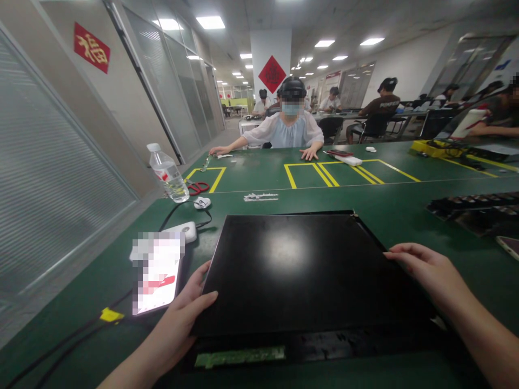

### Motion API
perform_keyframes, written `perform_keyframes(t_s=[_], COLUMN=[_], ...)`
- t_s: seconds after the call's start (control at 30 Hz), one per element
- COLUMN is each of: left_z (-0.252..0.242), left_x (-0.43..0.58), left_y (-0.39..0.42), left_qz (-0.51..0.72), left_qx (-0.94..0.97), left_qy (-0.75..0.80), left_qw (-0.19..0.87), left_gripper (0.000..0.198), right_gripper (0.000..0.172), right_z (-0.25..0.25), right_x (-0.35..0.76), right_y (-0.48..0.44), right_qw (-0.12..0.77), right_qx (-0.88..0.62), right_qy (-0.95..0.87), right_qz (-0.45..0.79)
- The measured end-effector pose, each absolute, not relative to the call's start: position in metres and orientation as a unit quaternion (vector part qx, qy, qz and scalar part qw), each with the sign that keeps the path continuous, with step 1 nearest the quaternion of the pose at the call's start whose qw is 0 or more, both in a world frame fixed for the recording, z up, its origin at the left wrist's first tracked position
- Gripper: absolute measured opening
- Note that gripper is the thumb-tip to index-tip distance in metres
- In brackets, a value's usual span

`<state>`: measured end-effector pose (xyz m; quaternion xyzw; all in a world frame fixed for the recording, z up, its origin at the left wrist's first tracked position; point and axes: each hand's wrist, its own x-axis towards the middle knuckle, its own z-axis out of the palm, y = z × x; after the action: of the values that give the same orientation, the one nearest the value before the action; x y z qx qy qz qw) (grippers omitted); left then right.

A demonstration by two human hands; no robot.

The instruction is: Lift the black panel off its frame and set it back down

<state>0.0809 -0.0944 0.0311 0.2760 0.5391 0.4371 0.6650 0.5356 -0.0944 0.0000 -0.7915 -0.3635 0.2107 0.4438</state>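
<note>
A large flat black panel [308, 286] with a glossy face lies over the green table, tilted a little, above a dark frame that shows at its back right edge. Along its near side is a green circuit strip [239, 356]. My left hand [188, 313] grips the panel's left edge, thumb on top and fingers at the side, partly hidden beneath. On the right edge, my right hand [425, 267] pinches the panel near its back right part with thumb and fingertips.
Left of the panel are a lit phone [160, 278], a white device [184, 232] with cables, a water bottle [168, 173] and red scissors [198, 188]. White scraps [260, 198] lie behind the panel; dark parts [474, 210] are at right. A person [292, 127] sits opposite, hands on the table.
</note>
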Motion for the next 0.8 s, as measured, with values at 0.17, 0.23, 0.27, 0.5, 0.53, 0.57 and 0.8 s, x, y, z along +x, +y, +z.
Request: perform_keyframes(t_s=[0.17,0.23,0.27,0.5,0.53,0.57,0.8], left_z=[0.0305,0.0302,0.0299,0.0272,0.0273,0.0276,0.0275], left_x=[0.0805,0.0805,0.0804,0.0811,0.0813,0.0815,0.0821], left_y=[-0.0944,-0.0948,-0.095,-0.097,-0.0972,-0.0975,-0.098], left_qz=[0.439,0.437,0.438,0.453,0.451,0.45,0.457], left_qx=[0.278,0.28,0.281,0.292,0.294,0.296,0.304], left_qy=[0.534,0.534,0.533,0.522,0.524,0.524,0.508], left_qw=[0.668,0.667,0.667,0.661,0.66,0.659,0.664], left_gripper=[0.092,0.093,0.094,0.093,0.091,0.089,0.079], right_gripper=[0.032,0.031,0.031,0.026,0.025,0.024,0.03], right_z=[-0.0013,-0.0028,-0.0036,-0.0052,-0.0049,-0.0045,0.0035], right_x=[0.5396,0.5411,0.5415,0.5386,0.5378,0.5371,0.5333], right_y=[-0.0952,-0.0959,-0.0962,-0.0971,-0.0974,-0.0978,-0.1005], right_qw=[0.373,0.358,0.355,0.344,0.343,0.342,0.309], right_qx=[-0.819,-0.82,-0.819,-0.821,-0.82,-0.819,-0.833], right_qy=[-0.396,-0.414,-0.42,-0.432,-0.435,-0.438,-0.438], right_qz=[0.185,0.168,0.163,0.146,0.144,0.141,0.138])
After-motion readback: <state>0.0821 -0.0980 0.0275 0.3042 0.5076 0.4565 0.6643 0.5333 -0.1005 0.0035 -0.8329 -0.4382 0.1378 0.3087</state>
